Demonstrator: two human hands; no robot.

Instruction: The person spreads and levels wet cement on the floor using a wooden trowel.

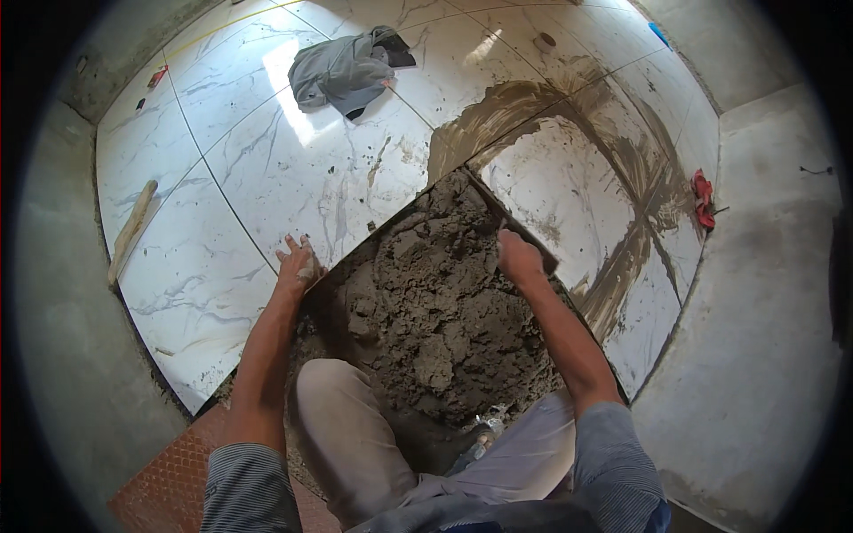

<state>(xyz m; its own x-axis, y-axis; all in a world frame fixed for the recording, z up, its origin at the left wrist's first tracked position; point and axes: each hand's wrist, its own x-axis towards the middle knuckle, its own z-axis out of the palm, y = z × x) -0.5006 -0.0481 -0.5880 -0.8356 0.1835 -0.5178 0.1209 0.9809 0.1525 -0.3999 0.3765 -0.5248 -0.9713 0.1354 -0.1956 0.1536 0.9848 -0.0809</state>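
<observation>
White marble-look floor tiles covered most of the room, with one tile-sized gap open in front of the kneeling person, filled with grey mortar.

Left hand: open, fingers spread, palm flat on the tile edge just left of the mortar bed. Not gripping anything.

Right hand: closed around the handle of a trowel, whose dark blade ran along the bed's upper right edge, touching the mortar. Grip detail partly hidden by the hand itself.

Mortar lay lumpy and uneven, piled between both hands and reaching down to the knees. Small plastic bottle sat near the lower edge of the bed, between the legs.

Right of the bed, the neighbouring tile carried brown mortar smears, streaked along its joints in wide arcs.

Further out: grey cloth crumpled on the tiles, top centre, well apart from the work. Wooden handle lay at the left tile edge against bare concrete. Red rag at the right edge where tile met concrete. Reddish chequered plate lower left, beside the left sleeve.
</observation>
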